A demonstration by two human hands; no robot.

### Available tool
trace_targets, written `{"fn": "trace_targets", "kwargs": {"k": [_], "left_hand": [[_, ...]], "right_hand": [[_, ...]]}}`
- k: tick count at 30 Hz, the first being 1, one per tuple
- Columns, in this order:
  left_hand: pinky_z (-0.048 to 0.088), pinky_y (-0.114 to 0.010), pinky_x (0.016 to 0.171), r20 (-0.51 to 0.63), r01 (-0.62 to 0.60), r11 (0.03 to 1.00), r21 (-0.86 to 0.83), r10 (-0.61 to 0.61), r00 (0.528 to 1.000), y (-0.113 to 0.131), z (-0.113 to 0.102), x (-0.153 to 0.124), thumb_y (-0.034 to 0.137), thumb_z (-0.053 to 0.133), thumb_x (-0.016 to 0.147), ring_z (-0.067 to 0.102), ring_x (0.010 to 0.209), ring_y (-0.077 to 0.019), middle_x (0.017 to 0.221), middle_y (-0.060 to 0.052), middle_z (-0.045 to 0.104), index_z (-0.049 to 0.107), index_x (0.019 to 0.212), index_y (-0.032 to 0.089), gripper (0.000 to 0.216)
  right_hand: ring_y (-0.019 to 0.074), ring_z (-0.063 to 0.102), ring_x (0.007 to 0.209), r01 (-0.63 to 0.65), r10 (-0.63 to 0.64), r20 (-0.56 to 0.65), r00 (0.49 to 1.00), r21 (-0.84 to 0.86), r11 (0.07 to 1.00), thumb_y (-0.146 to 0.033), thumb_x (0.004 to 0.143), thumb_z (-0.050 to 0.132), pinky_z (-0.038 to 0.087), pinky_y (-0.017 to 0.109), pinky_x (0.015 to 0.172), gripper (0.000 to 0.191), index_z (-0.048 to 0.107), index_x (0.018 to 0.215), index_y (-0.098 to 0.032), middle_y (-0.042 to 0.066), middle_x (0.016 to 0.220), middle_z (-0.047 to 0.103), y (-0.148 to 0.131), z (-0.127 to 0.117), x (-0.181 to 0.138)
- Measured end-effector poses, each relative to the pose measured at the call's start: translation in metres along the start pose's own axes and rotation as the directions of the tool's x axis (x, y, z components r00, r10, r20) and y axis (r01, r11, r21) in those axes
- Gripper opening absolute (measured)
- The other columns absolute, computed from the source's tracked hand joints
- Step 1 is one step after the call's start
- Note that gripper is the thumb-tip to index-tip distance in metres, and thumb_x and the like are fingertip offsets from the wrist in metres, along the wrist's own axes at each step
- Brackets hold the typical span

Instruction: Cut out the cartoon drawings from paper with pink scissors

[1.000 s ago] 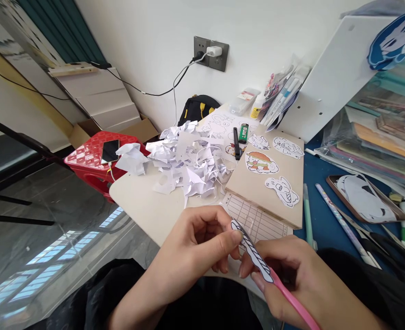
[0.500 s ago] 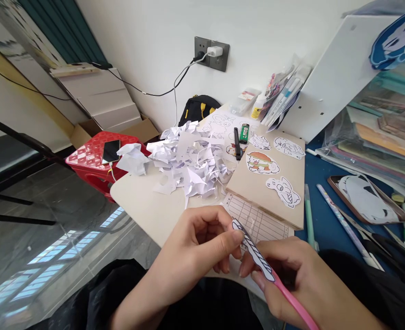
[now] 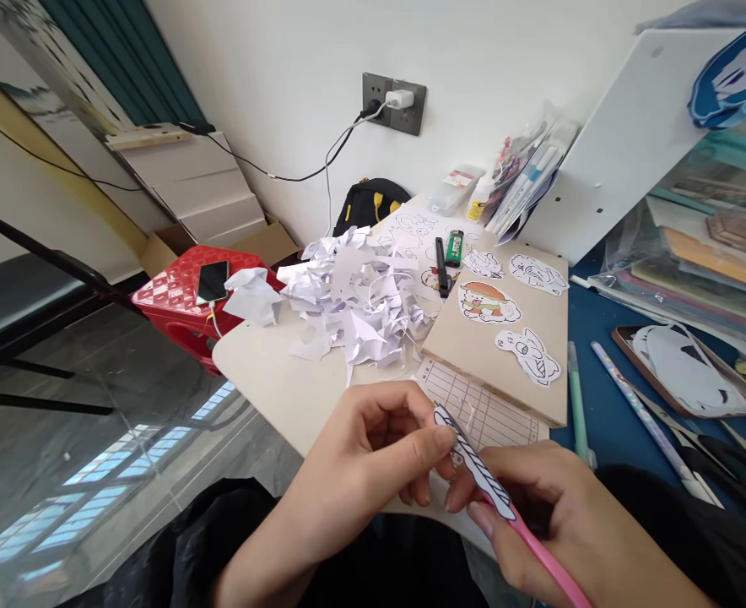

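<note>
Above table, left grip pinches cutout slanting down-right, right grip clasping scissors.

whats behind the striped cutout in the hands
A grey blade shows along the upper edge of the striped cutout, and a pink handle, held in the right hand, extends past its lower end. What joins them is covered.

Bears, across the cream tabletop, a heap of crumpled paper scraps and a tan board overlapping a grid-printed sheet. Carries, on the blue surface to the right, a green pen, a patterned pen and a brown tray.
</note>
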State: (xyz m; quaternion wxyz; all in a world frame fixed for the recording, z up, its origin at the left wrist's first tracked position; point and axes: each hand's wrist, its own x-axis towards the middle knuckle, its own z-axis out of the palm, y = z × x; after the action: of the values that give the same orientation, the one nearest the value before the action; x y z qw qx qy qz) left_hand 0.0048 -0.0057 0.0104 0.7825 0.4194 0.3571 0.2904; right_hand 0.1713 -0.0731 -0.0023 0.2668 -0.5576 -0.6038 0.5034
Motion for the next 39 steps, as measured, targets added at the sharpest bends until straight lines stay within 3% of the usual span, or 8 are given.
{"fn": "trace_targets", "kwargs": {"k": [9,16,25,29,35,39], "left_hand": [[0.04,-0.014,0.047,0.009,0.018,0.999,0.028,-0.018,1.0,-0.001,-0.001,-0.002,0.022,0.071,0.078,0.048,0.045,-0.0059,0.053,0.002,0.061,0.06,0.064,0.014,0.02],[0.039,-0.014,0.046,-0.034,0.026,0.999,0.046,-0.024,0.999,-0.001,-0.002,-0.004,0.023,0.072,0.076,0.048,0.046,-0.0066,0.053,0.003,0.06,0.059,0.066,0.015,0.018],[0.041,-0.015,0.048,0.018,0.042,0.998,0.044,-0.043,0.999,0.002,-0.003,-0.002,0.023,0.072,0.077,0.052,0.047,-0.0069,0.055,0.002,0.06,0.058,0.065,0.014,0.021],[0.042,-0.014,0.048,0.069,0.04,0.999,-0.003,-0.04,0.997,0.003,-0.005,0.0,0.021,0.073,0.076,0.055,0.047,-0.0072,0.054,0.004,0.059,0.057,0.065,0.015,0.021],[0.044,-0.016,0.051,0.002,-0.087,0.996,0.004,0.087,0.996,-0.004,0.003,0.0,0.027,0.072,0.08,0.058,0.05,-0.0087,0.054,0.004,0.06,0.06,0.072,0.016,0.018],[0.043,-0.016,0.051,-0.058,-0.106,0.993,0.049,0.109,0.992,-0.005,0.01,0.001,0.026,0.069,0.083,0.056,0.051,-0.0085,0.054,0.005,0.061,0.059,0.073,0.017,0.016]], "right_hand": [[0.0121,0.047,0.052,0.009,-0.009,-0.017,1.0,-0.006,1.0,-0.001,0.068,0.048,0.039,0.019,0.047,0.021,0.061,0.067,-0.018,-0.005,0.058,0.052,-0.001,-0.001,-0.003],[0.0103,0.041,0.05,-0.021,0.021,0.016,1.0,0.037,0.999,-0.003,0.066,0.047,0.034,0.018,0.042,0.023,0.064,0.07,-0.018,-0.005,0.058,0.046,-0.002,-0.001,-0.002],[0.015,0.044,0.052,-0.036,0.036,0.03,0.999,0.004,0.999,-0.007,0.065,0.051,0.035,0.022,0.044,0.016,0.056,0.056,-0.019,-0.003,0.052,0.042,0.0,-0.004,0.0],[0.0101,0.032,0.047,-0.072,0.068,0.058,0.996,0.059,0.996,-0.007,0.066,0.05,0.026,0.021,0.04,0.019,0.044,0.053,-0.02,-0.006,0.051,0.034,-0.003,-0.004,0.0],[0.0104,0.033,0.051,-0.02,0.023,-0.034,0.999,0.07,0.997,-0.007,0.064,0.046,0.028,0.022,0.044,0.014,0.044,0.059,-0.02,-0.006,0.055,0.035,-0.005,-0.001,0.001],[0.0103,0.032,0.051,-0.011,0.012,-0.163,0.987,0.008,1.0,-0.006,0.064,0.046,0.027,0.022,0.045,0.016,0.041,0.059,-0.02,-0.007,0.056,0.033,-0.006,0.005,0.001]]}}
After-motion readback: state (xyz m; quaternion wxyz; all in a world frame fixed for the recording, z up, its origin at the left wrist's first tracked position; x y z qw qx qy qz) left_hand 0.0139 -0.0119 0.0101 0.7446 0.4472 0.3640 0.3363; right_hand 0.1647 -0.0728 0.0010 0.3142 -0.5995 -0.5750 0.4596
